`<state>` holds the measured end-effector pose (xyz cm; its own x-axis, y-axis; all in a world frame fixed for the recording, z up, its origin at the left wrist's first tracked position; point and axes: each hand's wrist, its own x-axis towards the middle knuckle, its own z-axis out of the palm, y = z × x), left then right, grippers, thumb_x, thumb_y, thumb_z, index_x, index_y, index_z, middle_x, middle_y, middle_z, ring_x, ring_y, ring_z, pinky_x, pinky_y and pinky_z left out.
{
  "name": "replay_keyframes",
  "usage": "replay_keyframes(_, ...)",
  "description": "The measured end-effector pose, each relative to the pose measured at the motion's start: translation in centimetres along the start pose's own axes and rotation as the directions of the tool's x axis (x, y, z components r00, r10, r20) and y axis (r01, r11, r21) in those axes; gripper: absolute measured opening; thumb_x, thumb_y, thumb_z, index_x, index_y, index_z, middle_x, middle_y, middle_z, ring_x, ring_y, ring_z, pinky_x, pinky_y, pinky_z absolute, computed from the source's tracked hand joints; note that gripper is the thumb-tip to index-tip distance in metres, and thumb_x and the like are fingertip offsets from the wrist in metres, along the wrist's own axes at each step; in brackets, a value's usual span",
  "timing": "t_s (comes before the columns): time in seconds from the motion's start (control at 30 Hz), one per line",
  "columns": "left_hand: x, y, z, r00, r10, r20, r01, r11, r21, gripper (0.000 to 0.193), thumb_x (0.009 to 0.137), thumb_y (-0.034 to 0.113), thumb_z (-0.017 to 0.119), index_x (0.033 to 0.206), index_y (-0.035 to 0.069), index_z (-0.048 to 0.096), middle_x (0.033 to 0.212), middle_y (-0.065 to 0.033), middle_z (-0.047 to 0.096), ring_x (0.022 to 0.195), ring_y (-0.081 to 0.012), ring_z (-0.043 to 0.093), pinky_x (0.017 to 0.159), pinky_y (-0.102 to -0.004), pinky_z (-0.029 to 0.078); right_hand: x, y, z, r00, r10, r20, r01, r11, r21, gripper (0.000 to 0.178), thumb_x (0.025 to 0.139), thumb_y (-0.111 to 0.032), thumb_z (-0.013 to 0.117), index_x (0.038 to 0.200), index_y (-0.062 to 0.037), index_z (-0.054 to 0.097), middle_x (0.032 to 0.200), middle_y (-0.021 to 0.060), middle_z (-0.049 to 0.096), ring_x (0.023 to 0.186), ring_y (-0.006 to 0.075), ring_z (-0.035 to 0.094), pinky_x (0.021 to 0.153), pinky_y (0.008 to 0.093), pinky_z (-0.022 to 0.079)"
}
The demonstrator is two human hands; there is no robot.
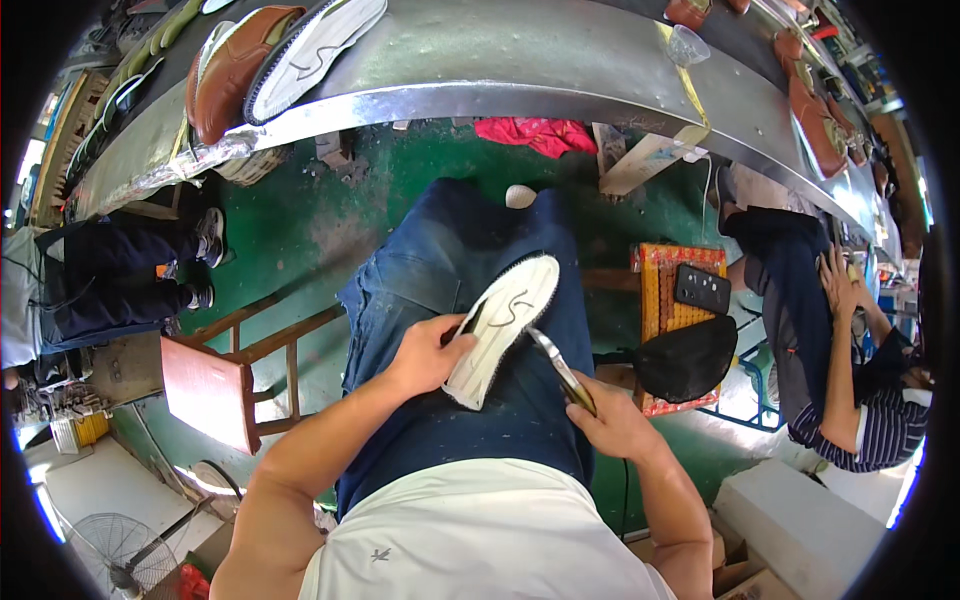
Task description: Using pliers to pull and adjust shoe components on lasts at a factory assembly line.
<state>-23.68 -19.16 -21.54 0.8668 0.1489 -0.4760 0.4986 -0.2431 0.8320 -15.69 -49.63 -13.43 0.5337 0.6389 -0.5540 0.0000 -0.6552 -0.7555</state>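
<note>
A shoe sole (pixel 512 318), pale white with a dark rim and a curvy dark line on its face, lies slanted above my thighs. My left hand (pixel 432 355) is closed around its left edge, the thumb on the pale face. In my right hand (pixel 610 415) is a slim hand tool (pixel 552 360) with a silver metal front and a dark and yellowish handle. Its tip is at the right edge of the sole; whether it touches cannot be told. The fingers of that hand are wrapped round the handle.
Ahead stands a metal-topped bench (pixel 520 60) with a brown shoe (pixel 228 75) and another pale sole (pixel 310 62). A wooden stool (pixel 210 390) is at my left. At right, a beaded seat (pixel 660 285) bears a phone (pixel 702 289) and black bag (pixel 688 360). People sit on both sides.
</note>
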Motion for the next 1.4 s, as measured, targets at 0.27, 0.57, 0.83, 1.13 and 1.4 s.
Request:
replay_keyframes(0.27, -2.4, 3.5, 2.4, 0.816, 0.569, -0.103, -0.491, 0.776, 0.397, 0.022, 0.093, 0.009, 0.067, 0.111, -0.001, 0.073, 0.084, -0.0184, 0.072, 0.074, -0.0369, 0.07, 0.068, -0.0394, 0.056, 3.3, -5.7, -3.6, 0.977, -0.026, 0.209, 0.114, 0.9, -0.42, 0.055, 0.095, -0.023, 0.061, 0.136, 0.0113, 0.05, 0.122, 0.033, 0.063, 0.115, 0.0466, 0.061, 0.099, 0.0476, 0.049)
replay_keyframes(0.57, 1.0, -2.2, 4.3, 0.972, 0.15, 0.183, 0.016, 0.731, -0.682, 0.079, 0.108, 0.051, 0.042, 0.162, 0.0, 0.016, 0.158, -0.0156, 0.04, 0.145, -0.0245, 0.037, 0.12, -0.0342, 0.027, 5.1, -2.1, 1.0, 0.99, -0.125, 0.066, 0.141, 0.907, -0.397, 0.025, 0.095, -0.025, 0.063, 0.098, -0.0007, 0.057, 0.094, 0.0233, 0.069, 0.09, 0.0448, 0.067, 0.08, 0.0531, 0.052)
replay_keyframes(0.83, 2.5, -2.8, 4.8, 0.984, 0.099, 0.15, 0.003, 0.828, -0.561, 0.074, 0.104, 0.027, 0.06, 0.164, 0.01, 0.019, 0.154, -0.0148, 0.045, 0.141, -0.0208, 0.041, 0.117, -0.032, 0.031, 4.8, -2.2, 0.4, 0.919, -0.365, -0.15, 0.174, 0.716, -0.677, 0.049, 0.09, -0.011, 0.065, 0.13, 0.0134, 0.051, 0.112, 0.026, 0.063, 0.101, 0.0411, 0.064, 0.091, 0.045, 0.054)
replay_keyframes(1.13, 1.7, 0.2, 4.1, 0.982, 0.189, -0.02, -0.19, 0.979, -0.08, 0.071, 0.101, 0.018, 0.06, 0.162, 0.009, 0.024, 0.151, -0.0283, 0.045, 0.133, -0.0361, 0.055, 0.11, -0.037, 0.044, 6.9, 1.3, 4.9, 0.985, 0.082, -0.152, -0.047, 0.974, 0.221, 0.029, 0.097, -0.024, 0.065, 0.112, 0.0004, 0.064, 0.079, 0.0112, 0.07, 0.075, 0.023, 0.069, 0.072, 0.0379, 0.053)
replay_keyframes(1.4, 1.7, 1.4, 3.1, 0.939, 0.311, 0.147, -0.344, 0.842, 0.416, 0.059, 0.101, 0.016, 0.053, 0.157, 0.019, 0.036, 0.143, -0.0312, 0.051, 0.12, -0.0484, 0.059, 0.1, -0.0471, 0.052, 6.1, 2.0, -1.9, 0.896, 0.181, 0.405, -0.414, 0.671, 0.615, 0.027, 0.099, -0.016, 0.062, 0.118, 0.0029, 0.062, 0.09, 0.0074, 0.069, 0.073, 0.0142, 0.065, 0.054, 0.0254, 0.049)
